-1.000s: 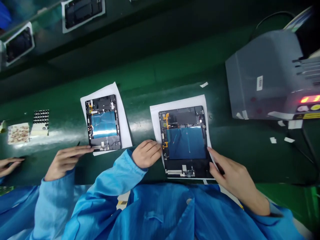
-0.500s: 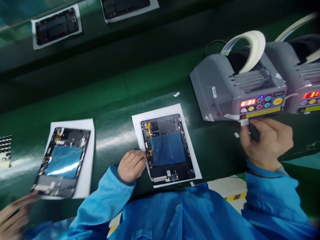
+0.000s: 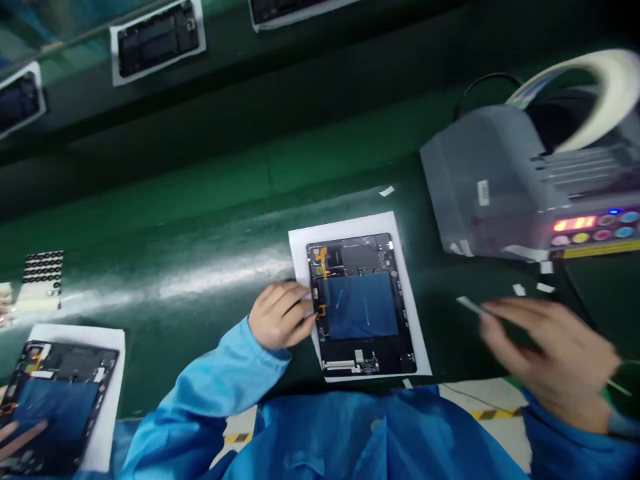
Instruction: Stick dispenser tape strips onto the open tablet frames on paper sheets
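Note:
An opened tablet [image 3: 361, 303] with a blue battery lies on a white sheet [image 3: 410, 293] on the green belt, right in front of me. My left hand [image 3: 280, 315] rests on the tablet's left edge with curled fingers. My right hand [image 3: 545, 350], blurred by motion, is to the right of the tablet and pinches a small pale strip of tape [image 3: 469, 304] between its fingertips. A grey tape dispenser [image 3: 505, 180] with lit buttons stands behind that hand.
Another opened tablet [image 3: 55, 393] on a sheet lies at the lower left, with another person's fingers [image 3: 20, 437] on it. A pad of small black dots [image 3: 44, 270] sits at the left. More tablets [image 3: 157, 37] lie on the far belt. Tape scraps [image 3: 530, 288] lie by the dispenser.
My right hand has left the dispenser's outlet and moved down and left toward the tablet with a tape strip. The neighbouring tablet has been drawn further to the left.

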Tool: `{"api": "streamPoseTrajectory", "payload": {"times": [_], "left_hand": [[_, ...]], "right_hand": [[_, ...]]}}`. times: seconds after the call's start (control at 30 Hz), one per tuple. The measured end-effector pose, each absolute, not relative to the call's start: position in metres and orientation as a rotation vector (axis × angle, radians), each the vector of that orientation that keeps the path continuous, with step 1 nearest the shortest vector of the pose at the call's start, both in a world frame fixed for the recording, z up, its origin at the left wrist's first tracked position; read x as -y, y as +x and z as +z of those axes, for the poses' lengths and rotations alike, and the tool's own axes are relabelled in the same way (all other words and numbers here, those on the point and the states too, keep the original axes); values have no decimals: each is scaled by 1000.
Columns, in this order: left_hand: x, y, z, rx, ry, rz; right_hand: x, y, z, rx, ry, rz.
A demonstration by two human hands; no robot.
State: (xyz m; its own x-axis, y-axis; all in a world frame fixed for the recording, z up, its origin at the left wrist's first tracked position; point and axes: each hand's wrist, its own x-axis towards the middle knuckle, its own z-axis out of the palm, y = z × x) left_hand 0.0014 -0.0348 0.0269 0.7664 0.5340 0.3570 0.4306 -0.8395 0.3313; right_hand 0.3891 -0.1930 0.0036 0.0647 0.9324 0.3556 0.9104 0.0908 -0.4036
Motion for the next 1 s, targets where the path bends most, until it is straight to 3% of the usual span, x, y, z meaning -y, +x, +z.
{"api": "streamPoseTrajectory", "payload": {"times": [0.13,0.4,1.0], "left_hand": [[-7,17,22,-679,2949,617],[-32,26,-2,-638,2988,672],[-22,24,-9,-666,2909,586]], "right_hand": [[149,323,-5,2188,-1548,181],[24,235,22,2208,-1460,-161],[18,235,9,2333,-1421,-273]]}}
